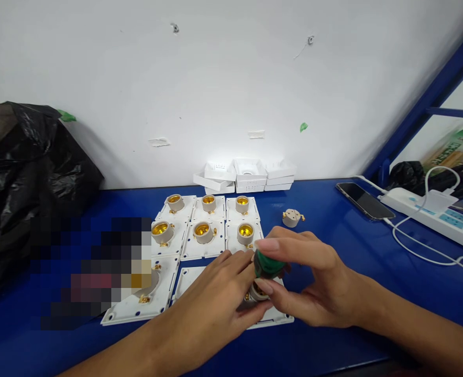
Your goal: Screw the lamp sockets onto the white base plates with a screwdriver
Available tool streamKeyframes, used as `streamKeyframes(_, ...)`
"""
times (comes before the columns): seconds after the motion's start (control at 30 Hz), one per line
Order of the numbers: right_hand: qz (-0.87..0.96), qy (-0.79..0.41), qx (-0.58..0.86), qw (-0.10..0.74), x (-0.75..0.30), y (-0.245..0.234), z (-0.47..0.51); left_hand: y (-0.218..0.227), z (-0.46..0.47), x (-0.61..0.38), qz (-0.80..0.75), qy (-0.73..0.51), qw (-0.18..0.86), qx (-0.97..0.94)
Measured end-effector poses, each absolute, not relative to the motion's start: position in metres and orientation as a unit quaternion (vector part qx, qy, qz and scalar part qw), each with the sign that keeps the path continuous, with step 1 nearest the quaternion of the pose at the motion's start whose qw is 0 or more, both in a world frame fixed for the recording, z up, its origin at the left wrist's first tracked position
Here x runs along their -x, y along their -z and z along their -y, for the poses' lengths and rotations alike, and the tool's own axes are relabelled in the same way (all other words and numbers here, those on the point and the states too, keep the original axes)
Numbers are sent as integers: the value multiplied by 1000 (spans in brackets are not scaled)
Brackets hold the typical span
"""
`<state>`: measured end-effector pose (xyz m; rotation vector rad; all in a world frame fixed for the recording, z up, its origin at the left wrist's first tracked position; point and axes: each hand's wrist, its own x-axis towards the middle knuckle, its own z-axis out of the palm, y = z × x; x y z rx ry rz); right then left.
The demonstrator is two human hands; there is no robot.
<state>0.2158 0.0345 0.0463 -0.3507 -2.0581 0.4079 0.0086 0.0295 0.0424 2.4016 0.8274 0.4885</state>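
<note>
My right hand [313, 277] pinches a green screwdriver handle [268, 264] held upright over a beige lamp socket [258, 293]. That socket sits on a white square plate [273, 317] at the front of the group. My left hand [219, 298] lies on the same plate and socket from the left, fingers curled around the socket's side. Behind them stand several white plates [204, 246] with brass-lined sockets in two rows. One loose beige socket [292, 217] lies alone on the blue table [333, 235] to the right.
A stack of white plate covers [251, 175] leans by the wall. A black plastic bag [27, 173] fills the left. A phone [364, 200], a white power strip [431, 214] and its cables [420, 246] lie at the right. A blurred patch covers the left front.
</note>
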Motion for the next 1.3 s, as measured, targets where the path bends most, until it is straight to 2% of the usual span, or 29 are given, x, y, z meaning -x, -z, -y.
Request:
streamKeyframes(0.8, 862, -176, 163, 447, -218, -56, -29, -39, -30, -7, -318, -163, 233, -905)
streamKeyframes(1.3, 860, -169, 153, 456, -216, -56, -31, -42, -30, -7, -299, -162, 251, -906)
